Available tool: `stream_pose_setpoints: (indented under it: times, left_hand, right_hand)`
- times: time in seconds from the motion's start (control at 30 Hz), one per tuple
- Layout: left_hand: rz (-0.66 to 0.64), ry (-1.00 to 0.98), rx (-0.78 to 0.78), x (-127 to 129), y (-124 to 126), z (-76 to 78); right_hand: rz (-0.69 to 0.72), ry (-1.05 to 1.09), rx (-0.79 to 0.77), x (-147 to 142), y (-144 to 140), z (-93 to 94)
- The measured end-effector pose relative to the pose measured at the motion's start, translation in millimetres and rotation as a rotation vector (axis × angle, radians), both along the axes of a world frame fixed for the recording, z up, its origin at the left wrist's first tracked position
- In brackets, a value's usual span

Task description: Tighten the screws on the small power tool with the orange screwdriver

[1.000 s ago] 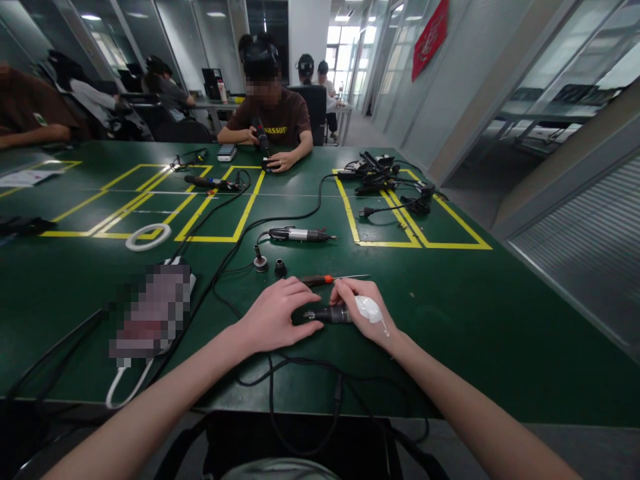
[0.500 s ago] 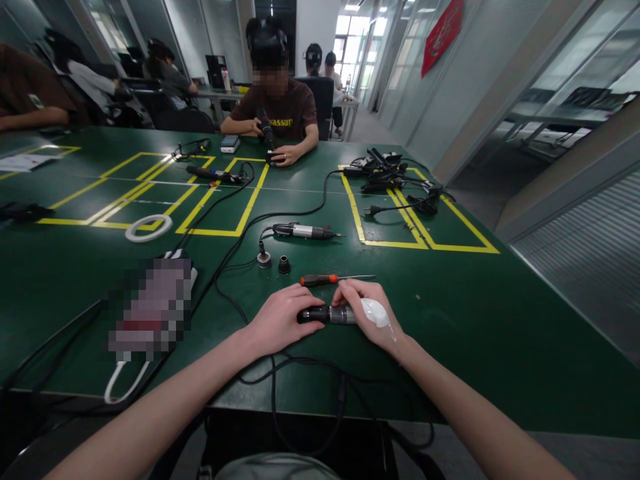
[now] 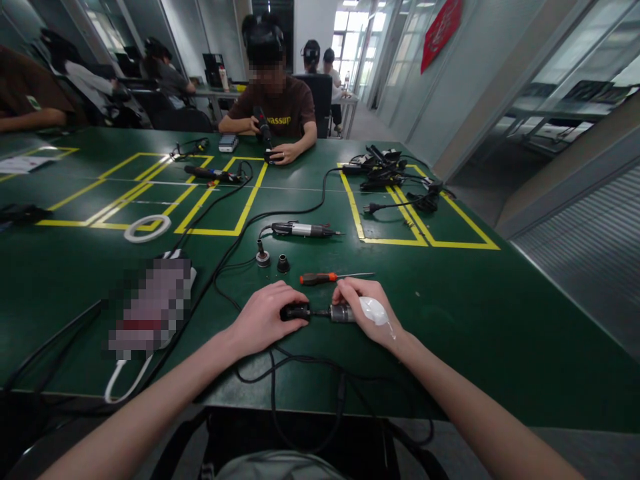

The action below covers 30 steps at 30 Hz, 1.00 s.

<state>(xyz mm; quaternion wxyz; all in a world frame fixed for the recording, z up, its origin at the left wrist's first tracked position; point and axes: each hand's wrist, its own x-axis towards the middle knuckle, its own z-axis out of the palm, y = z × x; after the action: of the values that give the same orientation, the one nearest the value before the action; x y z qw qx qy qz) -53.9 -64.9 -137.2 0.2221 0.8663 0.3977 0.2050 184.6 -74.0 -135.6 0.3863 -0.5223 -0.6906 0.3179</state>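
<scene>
My left hand is curled over a short black cap piece, fingers closed on it, near the front edge of the green bench. My right hand is wrapped around the metal body of the tool, gripping it firm; there is a white dressing on the back of that hand. A thin shaft shows in the gap between the two pieces, so they sit apart but in line, both resting low on the bench surface.

Just beyond my fingers lies a red-handled screwdriver, and farther back two small black fittings and another corded tool. Black cable loops between my wrists and runs off the front edge.

I judge the main risk is that bare shaft: if I tilt one piece against the other it could bend or bind. The cable under my forearms could snag and tug the body out of my grip. The small fittings are round and could roll if I knock them with a knuckle. The dressing may weaken my hold, I think. A person sits at the far edge working with their own tool.
</scene>
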Motion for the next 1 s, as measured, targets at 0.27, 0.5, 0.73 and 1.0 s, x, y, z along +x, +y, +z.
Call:
stream_pose_setpoints:
  times: [0.27,0.5,0.73,1.0]
  left_hand:
    - [0.142,-0.155,-0.070,-27.7,0.0,5.7]
    - [0.154,-0.368,-0.134,-0.3,14.7,11.3]
    - [0.225,-0.390,-0.123,-10.7,15.3,-1.8]
    - [0.289,-0.323,-0.094,-19.2,20.5,-4.0]
  right_hand:
    - [-0.006,-0.046,0.003,5.7,-1.7,0.6]
    - [0.004,-0.064,0.011,6.5,-2.1,3.0]
    - [0.007,-0.054,0.040,6.3,-1.3,-2.9]
    - [0.012,-0.035,0.031,5.0,-1.7,-2.4]
